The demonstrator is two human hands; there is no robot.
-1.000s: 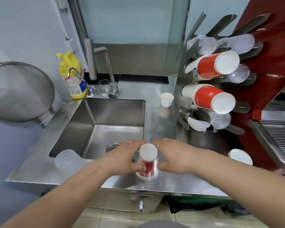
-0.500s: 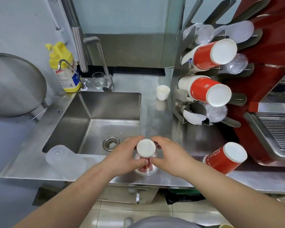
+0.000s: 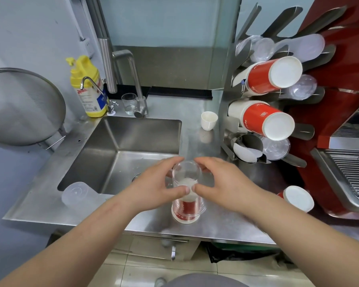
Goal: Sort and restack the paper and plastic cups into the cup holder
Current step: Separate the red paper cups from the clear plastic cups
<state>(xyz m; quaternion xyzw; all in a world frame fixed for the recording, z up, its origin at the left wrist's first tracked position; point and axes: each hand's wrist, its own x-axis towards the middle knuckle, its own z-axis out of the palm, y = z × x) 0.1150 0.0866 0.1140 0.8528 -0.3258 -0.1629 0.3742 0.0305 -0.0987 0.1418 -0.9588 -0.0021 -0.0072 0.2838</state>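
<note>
Both hands meet at the front edge of the steel table, each gripping the same clear plastic cup. The left hand clasps it from the sink side, the right hand from the holder side, thumbs nearly touching across its front. The clear cup is upside down, sleeved over an inverted red paper cup that stands on the table; the paper cup's white base shows through the plastic wall. A frosted plastic cup lies on its side at the sink corner. Another red paper cup lies tipped by the right forearm. The cup holder on the right carries 2 red stacks and clear cups. A small white cup stands upright near the holder
</note>
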